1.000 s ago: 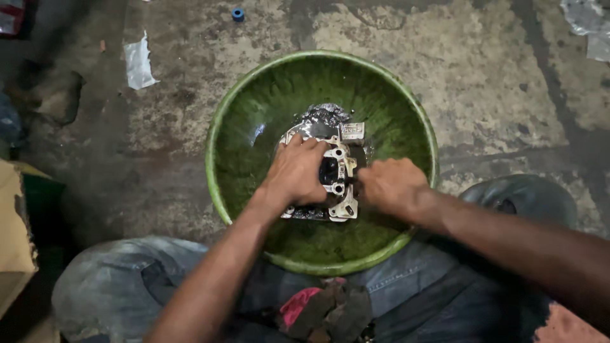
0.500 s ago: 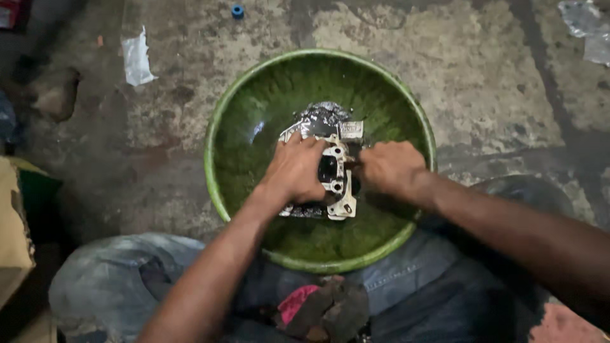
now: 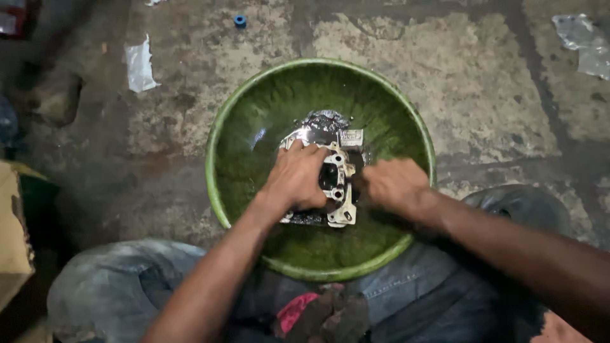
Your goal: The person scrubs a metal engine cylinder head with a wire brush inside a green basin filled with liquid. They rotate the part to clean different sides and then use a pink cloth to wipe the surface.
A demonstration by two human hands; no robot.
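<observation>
Washing in hand: left hand (image 3: 297,179) clamped on metal casting (image 3: 335,184) in green basin (image 3: 254,108), right hand (image 3: 393,184) closed beside; steady grip judged needed next.

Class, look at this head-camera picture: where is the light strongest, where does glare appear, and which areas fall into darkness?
Head view: light is strongest on the concrete floor top right; glare glints off the wet metal engine part and the green basin's inner wall; the left edge and bottom corners sink into shadow; both hands stay fairly sharp, the left hand included.
</observation>
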